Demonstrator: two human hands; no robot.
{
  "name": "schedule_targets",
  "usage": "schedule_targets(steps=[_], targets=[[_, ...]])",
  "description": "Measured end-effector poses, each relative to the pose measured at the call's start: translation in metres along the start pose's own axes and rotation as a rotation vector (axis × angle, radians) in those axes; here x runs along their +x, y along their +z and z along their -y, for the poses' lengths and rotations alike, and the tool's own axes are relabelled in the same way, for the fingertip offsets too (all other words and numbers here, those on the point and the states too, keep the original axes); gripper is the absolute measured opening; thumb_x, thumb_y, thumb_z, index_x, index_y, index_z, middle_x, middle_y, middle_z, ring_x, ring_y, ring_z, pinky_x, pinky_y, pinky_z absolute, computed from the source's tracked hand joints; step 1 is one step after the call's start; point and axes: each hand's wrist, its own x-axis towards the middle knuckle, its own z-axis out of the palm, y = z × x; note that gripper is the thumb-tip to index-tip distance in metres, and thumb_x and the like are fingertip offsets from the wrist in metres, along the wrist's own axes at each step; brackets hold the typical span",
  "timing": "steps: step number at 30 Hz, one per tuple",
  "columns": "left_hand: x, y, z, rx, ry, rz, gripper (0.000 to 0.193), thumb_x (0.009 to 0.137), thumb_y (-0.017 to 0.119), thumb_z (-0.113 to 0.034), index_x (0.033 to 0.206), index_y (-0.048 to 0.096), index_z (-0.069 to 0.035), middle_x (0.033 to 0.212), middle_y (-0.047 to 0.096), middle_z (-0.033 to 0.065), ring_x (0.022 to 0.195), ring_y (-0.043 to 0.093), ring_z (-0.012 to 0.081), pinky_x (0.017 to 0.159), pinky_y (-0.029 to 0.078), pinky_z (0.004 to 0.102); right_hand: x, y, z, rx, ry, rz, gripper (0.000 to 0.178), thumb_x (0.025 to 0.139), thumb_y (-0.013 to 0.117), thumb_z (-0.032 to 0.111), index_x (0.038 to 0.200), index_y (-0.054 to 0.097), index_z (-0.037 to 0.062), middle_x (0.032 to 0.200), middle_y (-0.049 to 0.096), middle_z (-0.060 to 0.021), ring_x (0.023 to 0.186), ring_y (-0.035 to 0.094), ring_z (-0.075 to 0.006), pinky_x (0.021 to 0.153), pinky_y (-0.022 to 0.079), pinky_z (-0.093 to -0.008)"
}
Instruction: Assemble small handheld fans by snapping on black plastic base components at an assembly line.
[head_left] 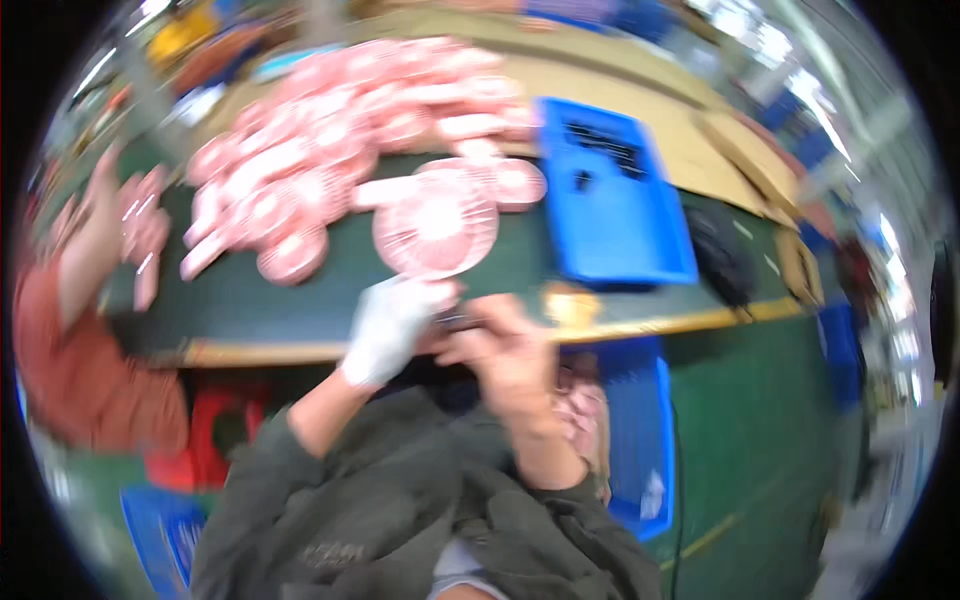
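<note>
My left hand [385, 328], in a white glove, is closed at the table's front edge, its fingertips blurred beside a small dark piece [455, 320]. Bare and curled in from the other side, my right hand [512, 360] meets it there. The fingers of both hands come together round that piece; its kind is too smeared to make out. Just beyond the left hand lies a pink fan-shaped part [437, 225] with a round ribbed grille, flat on the dark green table [260, 318].
Many similar pink parts [330, 130] are heaped at the back left. A blue tray [620, 240] with small black pieces stands right of them. A black object [718, 255] lies farther right. Below the table is a blue crate [640, 440]. At left, a co-worker's arm [85, 250] reaches over the table.
</note>
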Motion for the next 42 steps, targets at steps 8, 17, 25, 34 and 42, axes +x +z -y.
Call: schedule_targets(steps=[8,17,25,34,42], targets=[[-0.029,0.008,0.000,-0.081,0.060,-0.017,0.014,0.071,0.063,-0.005,0.081,0.059,0.004,0.067,0.058,-0.0014,0.059,0.051,0.0041,0.052,0.041,0.0223,-0.015,0.007,-0.008,0.164,-0.009,-0.044,0.013,0.086,0.071,0.007,0.092,0.069,-0.0051,0.092,0.055,-0.0044,0.057,0.055,-0.0076,0.046,0.045,-0.0204],[-0.020,0.015,0.015,-0.228,-0.142,-0.123,0.022,0.086,0.058,-0.016,0.077,0.058,0.004,0.063,0.056,0.0056,0.052,0.053,0.0116,0.050,0.043,0.0247,-0.020,-0.022,-0.055,0.084,-0.044,-0.172,0.036,0.100,0.054,0.026,0.077,0.059,-0.0002,0.080,0.051,-0.0015,0.058,0.050,-0.0064,0.051,0.041,-0.0215],[-0.005,0.049,-0.011,-0.686,-0.567,0.237,0.051,0.101,0.040,-0.047,0.093,0.063,-0.002,0.070,0.064,0.0071,0.054,0.061,0.0173,0.050,0.051,0.0282,-0.021,-0.034,-0.046,0.286,0.184,-0.285,0.046,0.103,0.040,0.043,0.080,0.058,0.0067,0.065,0.053,-0.0019,0.052,0.049,-0.0099,0.049,0.042,-0.0248],[-0.019,0.049,-0.001,-0.621,-0.571,0.530,0.063,0.103,0.024,-0.052,0.094,0.060,-0.001,0.065,0.062,0.0075,0.048,0.059,0.0167,0.044,0.048,0.0268,-0.035,-0.029,-0.045,0.515,0.294,-0.245,0.050,0.098,0.045,0.051,0.100,0.062,0.0038,0.053,0.051,0.0010,0.033,0.044,-0.0096,0.027,0.038,-0.0229],[-0.019,0.045,0.001,-0.124,-0.135,0.540,0.064,0.103,0.018,-0.051,0.096,0.057,0.000,0.060,0.060,0.0064,0.044,0.054,0.0137,0.045,0.043,0.0261,-0.032,-0.021,-0.046,0.233,-0.070,-0.307,0.046,0.080,0.070,0.014,0.119,0.054,-0.0033,0.112,0.063,-0.0197,0.093,0.063,-0.0194,0.073,0.053,-0.0272]])
